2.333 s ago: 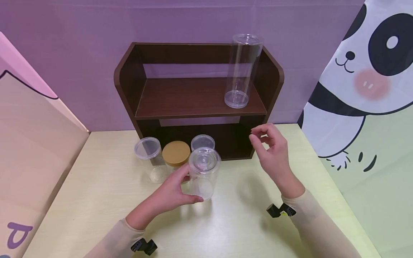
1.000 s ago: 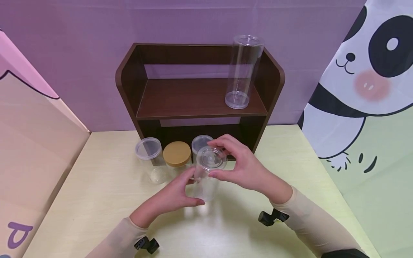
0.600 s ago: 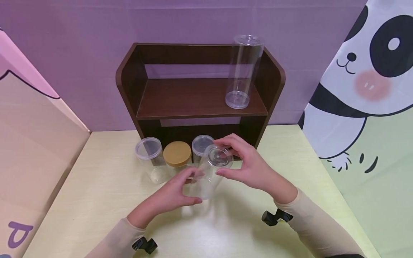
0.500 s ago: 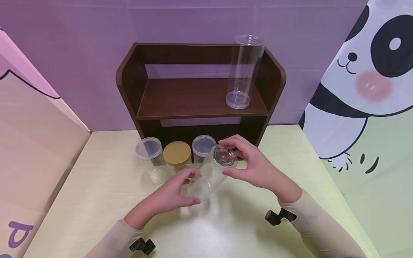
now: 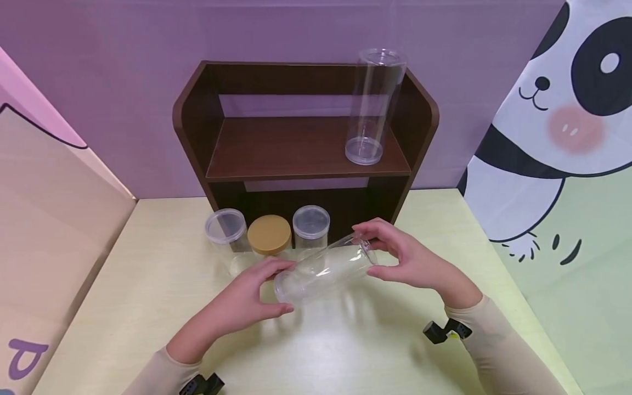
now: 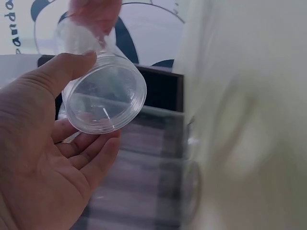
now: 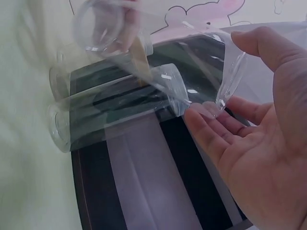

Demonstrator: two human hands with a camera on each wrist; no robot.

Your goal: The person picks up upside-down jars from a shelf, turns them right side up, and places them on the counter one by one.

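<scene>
A clear plastic jar [image 5: 323, 274] is held tilted between both hands in front of the shelf, its base end higher and to the right. My left hand [image 5: 239, 299] grips the lower end with thumb and fingers on either side; the left wrist view shows that the translucent lid [image 6: 106, 99] is at this end. At the base, my right hand [image 5: 407, 258] has its thumb on one side and its fingers on the other, as the right wrist view also shows. Through the clear wall, things behind show.
Behind the hands stand a clear-lidded jar [image 5: 226, 227], a tan-lidded jar [image 5: 269, 235] and another clear-lidded jar [image 5: 311, 222] on the table [image 5: 148, 307]. A dark brown two-tier shelf [image 5: 276, 148] holds a tall clear jar [image 5: 372, 104] on its upper level, at the right.
The jar stood upside down in my left hand. My right hand came in from the right and took its base, and the jar has tipped over to the right.
</scene>
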